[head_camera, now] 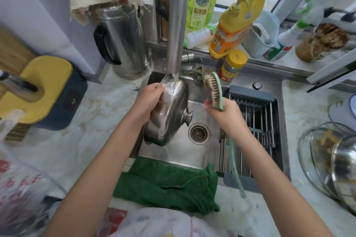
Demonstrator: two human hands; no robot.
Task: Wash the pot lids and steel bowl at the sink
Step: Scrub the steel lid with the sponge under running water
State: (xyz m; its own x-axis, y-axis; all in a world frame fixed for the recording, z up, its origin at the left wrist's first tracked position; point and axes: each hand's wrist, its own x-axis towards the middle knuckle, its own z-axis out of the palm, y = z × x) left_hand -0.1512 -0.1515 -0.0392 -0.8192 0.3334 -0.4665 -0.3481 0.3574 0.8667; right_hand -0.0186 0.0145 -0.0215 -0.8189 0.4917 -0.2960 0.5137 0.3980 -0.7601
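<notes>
Both forearms reach fwd over the sink (pixel 192 157). L hand (pixel 152 98) grips the top rim of the steel pot lid (pixel 169 121), fingers curled over the edge, thumb on the domed side. The lid is held on edge, tilted, knob (pixel 187 117) facing R, w/ its lower rim down by the sink's L wall. Water from the tap (pixel 176 19) hits the lid's upper part and runs off the bottom. R hand (pixel 226 113) is closed round a scrub brush (pixel 213 90) w/ a green back, head up, bristles facing L toward the lid but not touching it. Drain (pixel 199 133) sits between the hands, and a wire rack (pixel 258 121) fills the sink's R part. A green cloth (pixel 167 184) hangs over the front edge. The pale marbled worktop (pixel 100 113) carries a steel kettle (pixel 123 42) back L and a yellow knife block (pixel 44 86) far L. At far R are a glass lid (pixel 316 152) and what looks like a steel bowl (pixel 344 159), both blurred. On the window sill are a green detergent bottle (pixel 204 0) and a yellow pump bottle (pixel 235 25), and just below it a small jar (pixel 233 67) w/ a yellow cap.
</notes>
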